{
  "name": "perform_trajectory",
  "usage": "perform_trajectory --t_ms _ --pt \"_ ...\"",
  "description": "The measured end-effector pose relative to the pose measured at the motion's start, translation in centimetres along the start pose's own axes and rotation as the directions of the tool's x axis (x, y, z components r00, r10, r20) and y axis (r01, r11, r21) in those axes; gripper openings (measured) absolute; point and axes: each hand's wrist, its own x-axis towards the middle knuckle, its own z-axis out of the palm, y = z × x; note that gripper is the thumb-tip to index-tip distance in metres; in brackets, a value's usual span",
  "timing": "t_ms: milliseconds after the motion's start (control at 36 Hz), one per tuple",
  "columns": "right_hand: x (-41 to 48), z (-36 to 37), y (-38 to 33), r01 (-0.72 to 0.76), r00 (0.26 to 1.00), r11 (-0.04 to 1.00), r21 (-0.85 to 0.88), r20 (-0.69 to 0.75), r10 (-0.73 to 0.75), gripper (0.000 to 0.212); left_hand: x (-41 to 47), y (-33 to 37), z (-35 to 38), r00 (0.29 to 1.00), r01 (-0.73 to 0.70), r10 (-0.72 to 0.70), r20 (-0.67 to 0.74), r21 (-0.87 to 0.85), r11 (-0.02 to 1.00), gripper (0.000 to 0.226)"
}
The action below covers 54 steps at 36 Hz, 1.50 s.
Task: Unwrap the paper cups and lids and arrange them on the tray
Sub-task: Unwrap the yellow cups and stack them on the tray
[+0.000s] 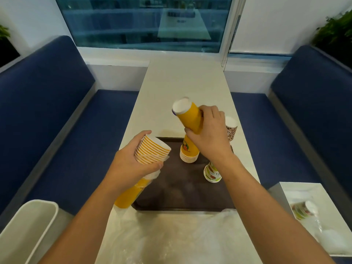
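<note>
Two yellow stacks aloft, left hand curled round the half-wrapped stack, right hand fingers gripping the bare stack by the tray, brown cup half-hidden behind that hand

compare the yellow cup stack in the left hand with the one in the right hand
The left stack, held by the left hand, is partly in clear wrap; the right stack, in the right hand, is bare. The left stack shows ringed rims uppermost, the right stack its white base. Both are yellow paper cups, tilted, above the tray.
</note>
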Motion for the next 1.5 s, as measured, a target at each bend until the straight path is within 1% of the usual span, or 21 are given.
perform_trajectory --t_ms 56,139,222,333,389,472,500,556,639,694,861,944,1000,1083,1139,1194,1278,1333,1389,1444,1500 --pt "0.0 1.1 0.3 -0.143 0.990 0.983 0.116 0.013 0.142 0.066 0.3 -0.1 0.2 1.000 0.007 -0.007 0.002 -0.002 1.000 0.085" --pt "0.0 2.7 0.7 -0.294 0.956 0.938 0.181 0.072 0.286 0.067 0.6 -0.2 0.6 1.000 0.018 -0.018 0.018 -0.008 1.000 0.086" --pt "-0.1 3.8 1.3 -0.398 0.913 0.900 0.178 0.169 0.371 0.073 0.9 -0.3 1.0 0.999 0.026 -0.026 0.031 -0.008 1.000 0.088" --pt "-0.6 4.4 1.3 -0.463 0.874 0.871 0.164 0.249 0.418 0.096 1.2 -0.4 1.2 0.998 0.038 -0.037 0.040 -0.020 0.999 0.094" --pt "-1.1 4.1 0.4 -0.371 0.924 0.920 0.126 0.143 0.353 0.090 1.3 -0.4 1.2 0.998 0.043 -0.042 0.039 -0.021 0.999 0.097" --pt "-2.1 2.9 -1.5 -0.152 0.988 0.981 0.121 -0.011 0.154 0.065 1.3 -0.5 1.1 0.998 0.050 -0.050 0.033 -0.015 0.999 0.099" --pt "-2.4 2.3 -2.2 -0.083 0.997 0.982 0.172 0.010 0.083 0.056 1.3 -0.6 1.1 0.998 0.051 -0.050 0.030 -0.013 0.999 0.099" --pt "-3.0 0.9 -3.7 -0.001 0.982 0.944 0.330 0.179 -0.062 0.041 1.2 -0.5 1.1 0.999 0.045 -0.045 0.023 -0.006 0.999 0.096" --pt "-3.9 -0.2 -5.1 -0.018 0.868 0.918 0.396 0.462 -0.183 0.029 1.0 -0.2 1.0 0.999 0.031 -0.031 0.021 0.008 0.999 0.092" --pt "-4.1 -0.4 -5.5 -0.049 0.854 0.916 0.398 0.492 -0.169 0.024 0.8 0.0 1.0 1.000 0.024 -0.024 0.017 0.023 0.999 0.091" --pt "-4.0 -0.9 -6.1 -0.100 0.899 0.889 0.448 0.423 -0.112 0.012 0.0 0.3 0.5 1.000 0.015 -0.016 0.014 0.028 0.999 0.087" --pt "-3.4 -1.1 -5.9 -0.096 0.952 0.893 0.439 0.302 -0.046 0.015 -0.5 0.6 0.2 1.000 -0.008 0.007 0.014 0.038 0.999 0.080" --pt "-3.0 -1.7 -5.5 -0.045 0.949 0.910 0.412 0.302 -0.090 0.026 -0.8 0.7 0.0 1.000 -0.015 0.015 0.013 0.046 0.999 0.078" --pt "-2.9 -2.3 -5.4 0.181 0.867 0.935 0.305 0.399 -0.298 0.063 -1.0 0.7 -0.2 1.000 -0.017 0.015 0.022 0.058 0.998 0.076" --pt "-2.9 -1.9 -5.4 0.411 0.798 0.907 0.089 0.445 -0.405 0.084 -1.0 0.8 -0.3 1.000 -0.014 0.013 0.022 0.046 0.999 0.076" --pt "-2.9 -1.2 -5.3 0.560 0.766 0.822 -0.100 0.441 -0.468 0.091 -1.0 1.0 -0.2 0.999 -0.012 0.011 0.034 0.045 0.999 0.077" --pt "-2.6 -0.6 -4.7 0.595 0.773 0.784 -0.180 0.396 -0.496 0.085 -1.0 1.3 0.0 0.998 -0.024 0.021 0.056 0.064 0.998 0.076" --pt "-2.2 -0.6 -3.8 0.572 0.810 0.792 -0.214 0.298 -0.505 0.079 -1.0 1.1 -0.1 0.999 -0.021 0.019 0.041 0.066 0.998 0.077" --pt "-1.6 -0.8 -2.6 0.477 0.878 0.844 -0.243 0.170 -0.447 0.077 -1.0 0.9 -0.3 1.000 -0.002 0.001 0.012 0.049 0.999 0.078" --pt "-1.1 -0.8 -1.4 0.307 0.952 0.929 -0.206 0.072 -0.299 0.076 -0.9 0.6 -0.5 1.000 0.021 -0.021 -0.011 0.023 1.000 0.082" --pt "-0.8 -0.2 -0.6 0.078 0.997 0.996 -0.031 0.024 -0.077 0.076 -0.7 0.4 -0.4 0.999 0.037 -0.037 -0.028 0.007 0.999 0.084"
